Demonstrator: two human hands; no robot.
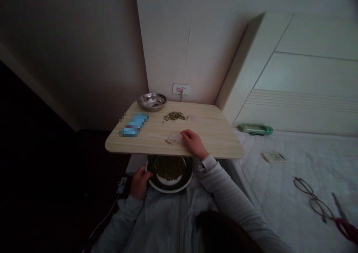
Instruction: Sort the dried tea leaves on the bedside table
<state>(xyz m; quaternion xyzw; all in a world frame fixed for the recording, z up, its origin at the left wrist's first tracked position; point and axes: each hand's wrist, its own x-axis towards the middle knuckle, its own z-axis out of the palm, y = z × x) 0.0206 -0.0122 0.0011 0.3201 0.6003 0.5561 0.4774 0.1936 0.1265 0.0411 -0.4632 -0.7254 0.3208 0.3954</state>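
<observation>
My left hand [140,182] grips the left rim of a dark plate with a white edge [169,189], held just below the table's front edge. Small green beans, like mung beans [170,166], cover most of the plate's middle. Over the table, the fingers of my right hand [193,143] are pinched on a thin, clear, rounded piece [175,136], whose kind I cannot make out. Beside its lower left edge lie a few loose beans [168,142]. A larger spread of beans [175,116] rests farther back on the wooden tabletop [218,133].
A steel bowl [151,102] stands at the table's back left, with a blurred blue phone-like object [134,125] before it. Behind is a wall socket [181,89] with a plug. On the bed to the right are a green bottle [255,129], a small card-like packet [274,157] and glasses [313,199].
</observation>
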